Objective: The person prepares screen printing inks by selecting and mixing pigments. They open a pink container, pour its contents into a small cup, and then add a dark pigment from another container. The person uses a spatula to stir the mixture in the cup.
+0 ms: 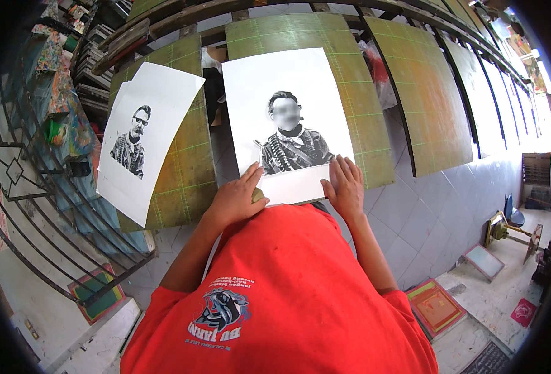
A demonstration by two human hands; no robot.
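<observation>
A white paper sheet with a black-and-white printed portrait (297, 148) lies before me on a green gridded board (365, 118). My left hand (233, 198) rests at the sheet's lower left edge, fingers stretched out and thumb apart. At the lower right edge lies my right hand (347, 188), its fingers extended along the paper and its thumb on the margin. Neither hand visibly grips the sheet. To the left, more printed sheets (163, 103) overlap on another green board (185, 181); the top one carries a similar portrait.
More boards (434, 100) stand in a row to the right, with gaps between them. A curved black metal railing (51, 243) runs along the left. Framed screens (436, 305) lie at the lower right. A dark wooden beam (157, 28) crosses behind the boards.
</observation>
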